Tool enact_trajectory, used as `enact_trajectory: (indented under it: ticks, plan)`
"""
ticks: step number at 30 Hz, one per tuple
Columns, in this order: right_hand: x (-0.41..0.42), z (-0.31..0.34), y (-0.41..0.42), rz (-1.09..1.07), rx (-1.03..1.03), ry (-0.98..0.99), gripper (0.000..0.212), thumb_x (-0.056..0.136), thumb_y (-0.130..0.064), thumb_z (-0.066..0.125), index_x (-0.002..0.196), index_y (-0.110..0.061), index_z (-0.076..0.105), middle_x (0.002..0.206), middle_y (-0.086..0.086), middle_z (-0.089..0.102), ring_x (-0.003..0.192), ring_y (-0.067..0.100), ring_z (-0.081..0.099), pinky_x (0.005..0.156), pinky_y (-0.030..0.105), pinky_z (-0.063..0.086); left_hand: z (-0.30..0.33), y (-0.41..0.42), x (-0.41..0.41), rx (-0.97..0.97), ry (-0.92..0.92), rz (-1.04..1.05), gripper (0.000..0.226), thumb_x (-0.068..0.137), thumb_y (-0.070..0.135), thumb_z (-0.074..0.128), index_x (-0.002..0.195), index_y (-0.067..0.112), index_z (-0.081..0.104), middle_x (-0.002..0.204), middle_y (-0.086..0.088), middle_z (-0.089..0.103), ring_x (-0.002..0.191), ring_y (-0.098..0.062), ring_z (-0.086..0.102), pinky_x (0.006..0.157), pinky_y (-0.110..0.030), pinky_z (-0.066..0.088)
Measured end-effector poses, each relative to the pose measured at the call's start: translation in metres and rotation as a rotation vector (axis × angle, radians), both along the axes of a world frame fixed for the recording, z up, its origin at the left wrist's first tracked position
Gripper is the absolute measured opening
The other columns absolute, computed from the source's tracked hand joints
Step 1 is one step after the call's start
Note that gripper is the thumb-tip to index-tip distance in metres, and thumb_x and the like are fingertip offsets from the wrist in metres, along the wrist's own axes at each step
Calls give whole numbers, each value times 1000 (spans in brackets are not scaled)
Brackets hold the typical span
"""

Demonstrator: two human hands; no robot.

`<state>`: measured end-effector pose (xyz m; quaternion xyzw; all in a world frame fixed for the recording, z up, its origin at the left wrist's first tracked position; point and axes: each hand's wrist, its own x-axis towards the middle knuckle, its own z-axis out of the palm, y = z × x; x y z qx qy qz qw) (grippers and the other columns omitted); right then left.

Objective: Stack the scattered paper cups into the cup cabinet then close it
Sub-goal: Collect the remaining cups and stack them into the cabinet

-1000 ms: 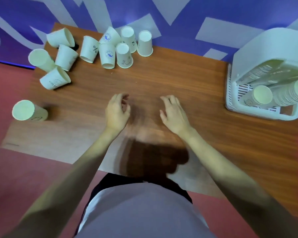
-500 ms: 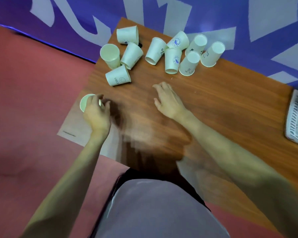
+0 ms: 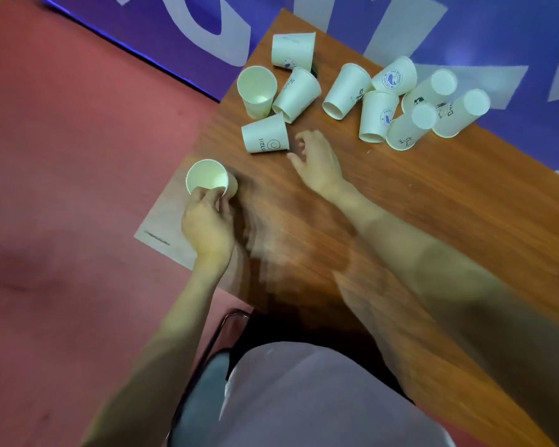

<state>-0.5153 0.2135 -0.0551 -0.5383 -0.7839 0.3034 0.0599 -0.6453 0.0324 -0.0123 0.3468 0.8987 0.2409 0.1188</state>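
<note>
1. As I watched from far away, the left hand [image 3: 207, 221] had its fingers curled round the rim of the lone cup [image 3: 211, 179], which lay on its side near the left edge of the table [image 3: 433, 221], mouth turned up toward the camera.
2. I think that cup was gripped first because it sat apart from the rest and was closest to that hand.
3. The right hand [image 3: 317, 159] was loose and held nothing. Its fingers were a little bent and reached toward the HELLO cup [image 3: 265, 137], which lay on its side just beside the fingertips. I could not tell if they touched it.
4. I think both hands worked at once so two cups could go together fast.
5. I counted eleven paper cups on the table.
6. One was in the left hand.
7. Four sat in a left bunch: the HELLO cup, an open cup [image 3: 257, 90] showing its inside, a tipped cup [image 3: 297, 91] leaning by it, and a far cup [image 3: 292, 51] at the table's back edge.
8. Six more made a right bunch [image 3: 400, 101], packed close and touching. Some stood upside down and some leaned.
9. The cup cabinet was not in view, so no cup was seen inside it yet.
</note>
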Motion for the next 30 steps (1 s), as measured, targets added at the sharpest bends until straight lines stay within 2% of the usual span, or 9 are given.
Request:
enact_trajectory:
  ticks: [2,5,10,14,18,22,27,30]
  plan:
    - [-7,1,1,-26,0,24,36,91,-28,62,121,-10,56,116,9,55,99,20,58,83,33,50,2,-4,2,91,-13,-13,16,90,15,57,95,11,71,86,-7,60,69,-26,56,57,-29,35]
    - [-16,0,3,-69,-51,82,31,90,-28,63,114,-10,60,109,8,56,88,17,60,81,30,50,6,-8,4,156,-26,-3,18,93,17,54,98,10,71,86,-7,59,68,-19,54,59,-28,39]
    - [-25,-4,2,-111,-92,127,18,88,-22,64,91,-4,66,94,8,64,81,17,56,73,29,46,13,-11,3,154,2,-50,20,93,16,52,99,9,70,89,-9,61,74,-23,57,63,-26,37]
    - [-7,7,-9,-139,-106,192,15,89,-18,64,86,-4,64,86,3,57,61,4,47,63,21,37,17,-8,8,149,7,-104,22,93,16,50,101,9,69,93,-9,62,77,-26,58,65,-26,36]
    - [48,28,-27,-142,6,233,13,87,-16,65,81,-5,64,79,6,58,61,10,46,60,25,40,25,1,29,164,-22,-147,22,93,16,53,107,10,69,98,-7,64,79,-24,60,66,-22,35]
    - [132,61,-48,-164,147,250,8,86,-13,66,85,-5,66,75,1,51,62,14,47,60,23,39,42,14,69,295,-78,-265,18,91,13,58,101,7,71,91,-7,64,77,-18,58,67,-15,36]
    - [238,89,-90,-295,232,247,9,88,-12,64,92,-8,70,79,5,56,63,11,47,58,20,37,56,35,130,387,-106,-489,15,90,11,60,97,5,71,85,-8,63,72,-19,58,65,-24,43]
    - [295,94,-121,-428,263,257,10,88,-11,64,94,-6,71,84,2,57,63,4,48,61,7,35,62,44,174,393,-112,-633,15,90,15,61,96,7,72,84,-7,63,71,-19,58,63,-28,44]
